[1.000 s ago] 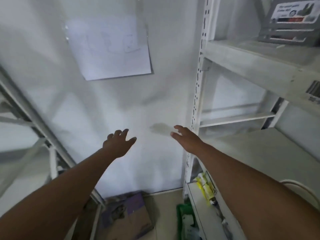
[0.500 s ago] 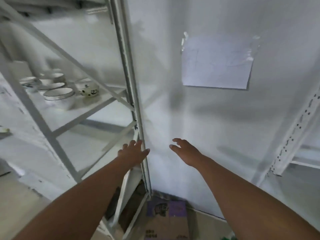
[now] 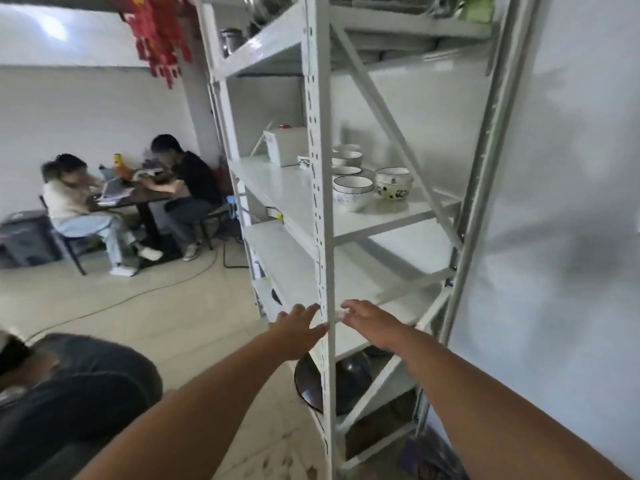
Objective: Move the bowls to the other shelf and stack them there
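The bowls [image 3: 353, 192] sit together on a middle board of the white shelf rack [image 3: 320, 188], toward its right-hand end, behind the near upright. I count a patterned bowl [image 3: 394, 184] farthest right, a blue-rimmed bowl [image 3: 352, 192] just beside it, and more lined up behind; how many, I cannot tell. A white box [image 3: 285, 147] stands further along the same board.

Both arms reach forward, low, well below the bowls. Left hand [image 3: 297, 332]: palm down, fingers [image 3: 306, 311] spread and straight, holding nothing, on the left side of the upright. Right hand [image 3: 369, 322]: fingers loosely extended toward the upright, also holding nothing; the tips lie at the edge of the lower board, and I cannot tell whether they touch it. The two hands are near each other, with the post between them.

Half a second ago the view faced the bare wall with a sheet of paper pinned up and the rack off to the left; now the rack fills the middle and the bowls are much closer to centre. The hands keep the same open, outstretched pose.

Outward: a dark wok-like pan [image 3: 311, 382] on the lowest level, pots on the top board, two people seated at a table [image 3: 138, 197] far left.
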The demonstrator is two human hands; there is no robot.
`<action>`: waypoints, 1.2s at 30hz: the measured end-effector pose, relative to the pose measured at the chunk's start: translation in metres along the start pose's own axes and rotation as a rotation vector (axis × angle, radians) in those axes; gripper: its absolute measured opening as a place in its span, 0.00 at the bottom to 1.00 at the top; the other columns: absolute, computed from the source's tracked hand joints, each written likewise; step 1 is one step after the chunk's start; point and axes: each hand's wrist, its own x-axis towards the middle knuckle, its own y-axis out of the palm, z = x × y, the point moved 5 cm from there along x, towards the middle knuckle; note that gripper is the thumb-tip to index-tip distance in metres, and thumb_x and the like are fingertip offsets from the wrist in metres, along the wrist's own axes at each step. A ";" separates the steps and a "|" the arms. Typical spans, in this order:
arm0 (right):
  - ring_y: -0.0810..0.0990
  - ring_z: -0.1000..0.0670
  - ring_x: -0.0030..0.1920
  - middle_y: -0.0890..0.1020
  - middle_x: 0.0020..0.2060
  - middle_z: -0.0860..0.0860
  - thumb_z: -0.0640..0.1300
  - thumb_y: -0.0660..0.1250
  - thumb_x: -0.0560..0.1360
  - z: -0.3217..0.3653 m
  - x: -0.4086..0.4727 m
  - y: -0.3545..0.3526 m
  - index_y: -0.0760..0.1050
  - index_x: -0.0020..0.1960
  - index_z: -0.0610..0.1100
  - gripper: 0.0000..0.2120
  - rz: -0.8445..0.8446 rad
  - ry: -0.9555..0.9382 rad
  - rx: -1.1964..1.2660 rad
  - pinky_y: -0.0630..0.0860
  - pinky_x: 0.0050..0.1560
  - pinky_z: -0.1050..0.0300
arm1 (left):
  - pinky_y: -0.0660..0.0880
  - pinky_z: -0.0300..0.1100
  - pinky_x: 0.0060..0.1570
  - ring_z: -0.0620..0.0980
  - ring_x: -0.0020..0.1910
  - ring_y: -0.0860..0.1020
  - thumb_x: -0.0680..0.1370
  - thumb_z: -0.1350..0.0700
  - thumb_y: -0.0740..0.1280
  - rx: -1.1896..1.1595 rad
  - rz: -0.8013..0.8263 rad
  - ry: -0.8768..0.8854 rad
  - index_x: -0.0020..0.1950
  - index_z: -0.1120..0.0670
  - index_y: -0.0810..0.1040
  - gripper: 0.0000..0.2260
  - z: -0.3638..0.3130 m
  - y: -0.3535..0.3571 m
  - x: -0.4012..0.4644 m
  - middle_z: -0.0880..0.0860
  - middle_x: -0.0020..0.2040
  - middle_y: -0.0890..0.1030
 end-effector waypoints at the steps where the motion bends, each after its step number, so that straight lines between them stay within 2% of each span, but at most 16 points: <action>1: 0.67 0.49 0.74 0.66 0.76 0.55 0.62 0.59 0.80 0.014 0.007 0.015 0.66 0.75 0.57 0.25 0.045 -0.033 -0.009 0.64 0.67 0.52 | 0.61 0.59 0.69 0.61 0.74 0.61 0.80 0.37 0.50 -0.003 -0.008 -0.062 0.78 0.43 0.52 0.27 0.022 -0.003 -0.005 0.52 0.77 0.58; 6: 0.65 0.49 0.76 0.63 0.78 0.56 0.63 0.59 0.79 0.072 0.044 0.070 0.63 0.77 0.57 0.28 0.142 -0.158 -0.104 0.63 0.72 0.50 | 0.58 0.58 0.70 0.61 0.75 0.57 0.80 0.37 0.50 -0.043 -0.039 -0.305 0.79 0.45 0.51 0.29 0.122 -0.017 -0.026 0.52 0.78 0.56; 11: 0.64 0.51 0.76 0.62 0.78 0.55 0.60 0.60 0.80 0.120 0.087 0.104 0.62 0.78 0.55 0.28 0.173 -0.206 -0.134 0.62 0.70 0.53 | 0.59 0.59 0.71 0.62 0.75 0.58 0.79 0.36 0.51 -0.053 -0.056 -0.414 0.79 0.46 0.51 0.30 0.200 -0.037 -0.033 0.52 0.78 0.56; 17: 0.68 0.50 0.72 0.65 0.76 0.53 0.61 0.59 0.79 0.164 0.135 0.138 0.63 0.78 0.55 0.29 0.161 -0.222 -0.196 0.65 0.62 0.55 | 0.60 0.59 0.71 0.62 0.75 0.57 0.79 0.36 0.51 -0.086 -0.106 -0.446 0.79 0.46 0.51 0.30 0.272 -0.065 -0.016 0.53 0.78 0.56; 20: 0.69 0.50 0.71 0.66 0.76 0.53 0.61 0.60 0.78 0.180 0.153 0.150 0.63 0.77 0.55 0.29 0.150 -0.213 -0.203 0.66 0.62 0.55 | 0.61 0.59 0.70 0.61 0.75 0.58 0.79 0.37 0.52 -0.108 -0.114 -0.440 0.79 0.46 0.51 0.30 0.301 -0.074 -0.003 0.53 0.78 0.57; 27: 0.69 0.48 0.72 0.66 0.76 0.52 0.60 0.59 0.79 0.208 0.198 0.164 0.62 0.78 0.54 0.29 0.125 -0.187 -0.224 0.67 0.69 0.50 | 0.60 0.58 0.69 0.60 0.75 0.58 0.79 0.36 0.52 -0.145 -0.101 -0.420 0.79 0.46 0.51 0.31 0.343 -0.079 0.036 0.52 0.78 0.57; 30: 0.66 0.48 0.75 0.62 0.78 0.54 0.61 0.59 0.77 0.224 0.230 0.164 0.61 0.78 0.56 0.31 0.111 -0.178 -0.192 0.66 0.72 0.48 | 0.61 0.58 0.69 0.61 0.74 0.58 0.79 0.36 0.52 -0.166 -0.114 -0.413 0.79 0.46 0.50 0.31 0.363 -0.084 0.060 0.52 0.78 0.56; 36: 0.64 0.47 0.77 0.60 0.79 0.55 0.63 0.59 0.75 0.247 0.317 0.165 0.61 0.78 0.57 0.33 0.138 -0.184 -0.258 0.65 0.71 0.48 | 0.63 0.58 0.69 0.62 0.74 0.59 0.79 0.36 0.54 -0.200 -0.139 -0.430 0.78 0.45 0.52 0.30 0.404 -0.108 0.136 0.52 0.77 0.57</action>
